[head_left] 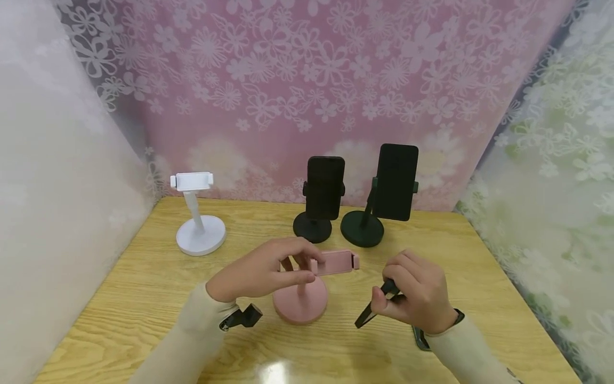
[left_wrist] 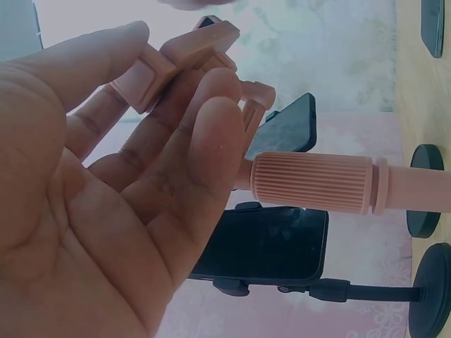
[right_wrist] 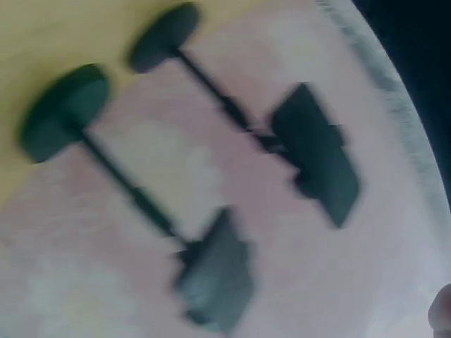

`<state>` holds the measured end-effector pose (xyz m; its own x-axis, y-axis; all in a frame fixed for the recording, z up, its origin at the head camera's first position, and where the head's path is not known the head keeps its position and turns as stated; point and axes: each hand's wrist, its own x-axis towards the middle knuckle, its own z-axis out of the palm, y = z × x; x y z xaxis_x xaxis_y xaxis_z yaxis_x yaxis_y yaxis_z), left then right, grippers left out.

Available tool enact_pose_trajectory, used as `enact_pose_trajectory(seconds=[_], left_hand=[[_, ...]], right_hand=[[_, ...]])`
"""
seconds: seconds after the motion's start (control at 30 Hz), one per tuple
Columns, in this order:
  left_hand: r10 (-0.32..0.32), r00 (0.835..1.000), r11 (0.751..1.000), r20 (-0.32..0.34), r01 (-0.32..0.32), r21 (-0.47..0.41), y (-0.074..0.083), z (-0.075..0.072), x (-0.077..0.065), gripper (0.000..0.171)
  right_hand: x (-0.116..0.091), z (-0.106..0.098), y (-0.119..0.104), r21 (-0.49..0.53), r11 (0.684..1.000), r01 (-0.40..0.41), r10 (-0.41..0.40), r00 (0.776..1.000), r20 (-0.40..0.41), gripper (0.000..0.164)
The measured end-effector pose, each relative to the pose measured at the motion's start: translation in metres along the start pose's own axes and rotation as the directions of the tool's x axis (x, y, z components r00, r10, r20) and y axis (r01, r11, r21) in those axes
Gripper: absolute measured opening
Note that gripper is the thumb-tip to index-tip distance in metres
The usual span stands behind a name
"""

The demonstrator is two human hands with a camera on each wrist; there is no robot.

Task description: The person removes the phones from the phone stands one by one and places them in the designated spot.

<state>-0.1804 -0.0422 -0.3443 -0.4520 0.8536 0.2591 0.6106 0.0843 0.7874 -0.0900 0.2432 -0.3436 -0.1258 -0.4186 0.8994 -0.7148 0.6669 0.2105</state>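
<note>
A pink phone stand stands upright near the middle of the table, its holder facing up and forward. My left hand pinches the left end of that holder between thumb and fingers. In the left wrist view the thumb lies against the pink clamp, with fingers round its other side. To the right of the stand, my right hand grips a slim black phone, seen almost edge-on and tilted above the table. The right wrist view is blurred and shows only a fingertip at its edge.
At the back stand a black phone stand and a dark green one, each holding a black phone. A white phone stand without a phone is at the left. Another phone lies by my right wrist. Floral curtains surround the table.
</note>
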Motion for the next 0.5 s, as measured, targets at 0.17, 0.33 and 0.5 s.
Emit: enact_pose_trajectory(seconds=[0.17, 0.33, 0.5], left_hand=[[-0.016, 1.000, 1.000, 0.003, 0.016, 0.008, 0.001, -0.001, 0.000, 0.027], [-0.012, 1.000, 1.000, 0.007, 0.012, 0.006, 0.001, 0.001, 0.000, 0.027], [0.004, 1.000, 1.000, 0.009, -0.004, -0.006, 0.000, 0.001, 0.001, 0.028]], right_hand=[[-0.041, -0.008, 0.022, -0.068, 0.994, -0.090, 0.100, 0.980, 0.172, 0.033], [-0.069, -0.009, 0.032, -0.093, 0.979, -0.181, 0.203, 0.903, 0.378, 0.023], [-0.086, -0.004, 0.038, -0.124, 0.939, -0.320, 0.333, 0.763, 0.553, 0.014]])
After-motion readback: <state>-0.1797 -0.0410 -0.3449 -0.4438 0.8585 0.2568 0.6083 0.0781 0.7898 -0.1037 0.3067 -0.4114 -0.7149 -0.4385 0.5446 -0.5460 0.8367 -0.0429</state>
